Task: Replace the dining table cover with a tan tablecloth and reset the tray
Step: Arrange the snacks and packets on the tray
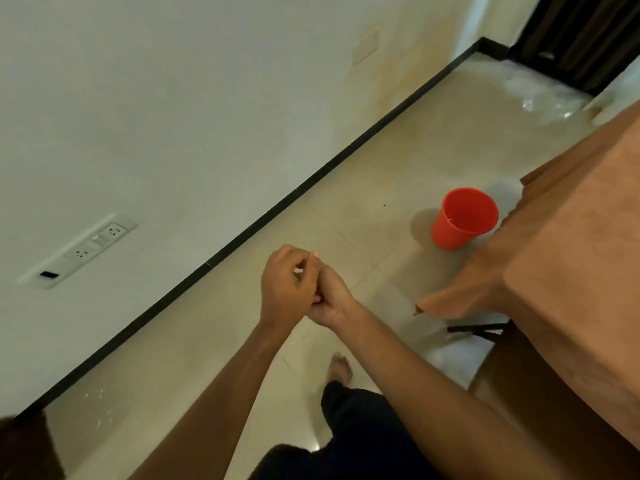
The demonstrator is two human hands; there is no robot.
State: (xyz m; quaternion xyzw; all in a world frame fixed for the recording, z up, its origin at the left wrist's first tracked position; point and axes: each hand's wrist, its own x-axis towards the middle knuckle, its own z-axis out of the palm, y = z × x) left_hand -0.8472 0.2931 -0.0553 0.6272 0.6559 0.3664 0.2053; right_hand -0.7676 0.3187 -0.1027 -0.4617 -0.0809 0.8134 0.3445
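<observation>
At right of frame, cloth [571, 237] already draped, corner hanging low. Looks soft, light, limp; best pinched at hem or corner. At centre, left hand [285, 282] and right hand [330, 301] curled together, gripping nothing visible. Cup [462, 220] on floor [242, 341] just beside hem; likely to tip if snagged.

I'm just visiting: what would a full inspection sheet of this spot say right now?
Surface: tan fabric tablecloth spread at right, hanging over the edge.
Job's things: tray not in view.
Clutter: red plastic bucket upright on the tiled floor; clear plastic sheet; thin black object below the cloth.
Hands: left hand and right hand touching, fingers curled; holding anything unclear.
Cables: nothing seen.
Surroundings: white wall socket panel, dark curtain.
</observation>
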